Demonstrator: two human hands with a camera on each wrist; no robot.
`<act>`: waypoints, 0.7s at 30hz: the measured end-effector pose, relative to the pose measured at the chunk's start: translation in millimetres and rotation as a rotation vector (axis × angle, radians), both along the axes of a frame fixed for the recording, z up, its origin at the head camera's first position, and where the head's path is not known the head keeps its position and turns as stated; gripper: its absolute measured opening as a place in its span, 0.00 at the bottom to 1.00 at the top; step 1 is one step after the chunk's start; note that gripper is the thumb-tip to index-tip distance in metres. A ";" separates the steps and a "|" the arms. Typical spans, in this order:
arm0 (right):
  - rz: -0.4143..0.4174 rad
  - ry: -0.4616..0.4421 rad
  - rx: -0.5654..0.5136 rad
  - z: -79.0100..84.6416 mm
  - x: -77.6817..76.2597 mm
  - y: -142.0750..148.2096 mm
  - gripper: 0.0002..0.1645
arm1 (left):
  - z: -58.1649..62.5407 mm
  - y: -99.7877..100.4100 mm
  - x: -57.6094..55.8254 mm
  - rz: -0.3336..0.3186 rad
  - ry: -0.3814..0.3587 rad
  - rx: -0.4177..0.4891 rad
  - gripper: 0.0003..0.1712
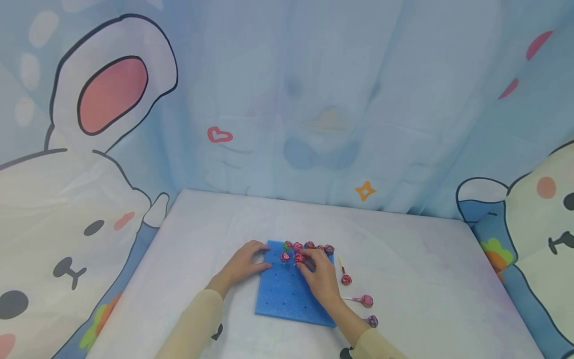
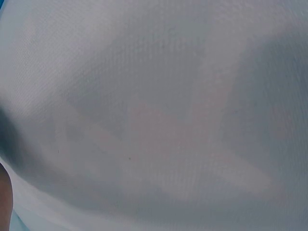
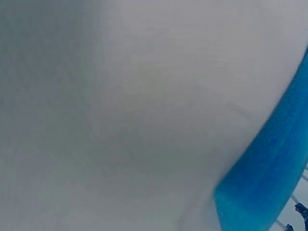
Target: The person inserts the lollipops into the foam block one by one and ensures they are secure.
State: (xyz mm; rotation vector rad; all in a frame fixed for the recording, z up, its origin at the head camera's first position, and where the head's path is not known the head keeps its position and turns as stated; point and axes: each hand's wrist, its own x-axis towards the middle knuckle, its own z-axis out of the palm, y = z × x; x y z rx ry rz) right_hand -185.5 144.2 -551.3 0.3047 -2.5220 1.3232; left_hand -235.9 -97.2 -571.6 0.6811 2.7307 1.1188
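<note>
A blue foam board (image 1: 282, 294) with small holes lies on the white table. My left hand (image 1: 244, 262) rests at its left edge, thumb and fingertips spread apart on the border. With thumb and fingers, my right hand (image 1: 322, 276) pinches a red-wrapped lollipop (image 1: 299, 258) over the board's upper part; its stick is mostly hidden. Another lollipop (image 1: 285, 257) stands just left of it. Along the far edge stands a row of several lollipops (image 1: 309, 245). The right wrist view catches the board's side (image 3: 269, 163) and a dark lollipop wrapper (image 3: 302, 210).
Right of the board lie three loose lollipops: a red one (image 1: 346, 279) with a yellow stick, a pink one (image 1: 367, 300) and a purple one (image 1: 372, 321) partly behind the right forearm. A printed cloth curtain (image 1: 251, 164) hangs behind the table (image 1: 417, 279).
</note>
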 end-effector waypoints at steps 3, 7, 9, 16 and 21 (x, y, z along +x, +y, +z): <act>0.014 0.012 0.005 0.7 0.6 0.8 0.19 | -0.2 0.1 -0.3 0.004 -0.007 -0.006 0.29; 0.029 0.034 0.044 3.0 3.3 3.7 0.21 | -0.4 -0.2 -1.0 0.001 -0.002 -0.005 0.29; 0.030 0.046 0.062 4.3 5.2 6.4 0.23 | -0.3 -0.2 -1.1 -0.002 0.004 -0.002 0.29; 0.015 0.043 0.058 10.3 10.4 19.3 0.25 | 1.3 -0.5 1.0 0.002 -0.001 0.009 0.28; 0.014 -0.034 0.006 15.3 16.2 31.8 0.27 | 1.6 -0.1 1.3 0.000 -0.009 0.010 0.28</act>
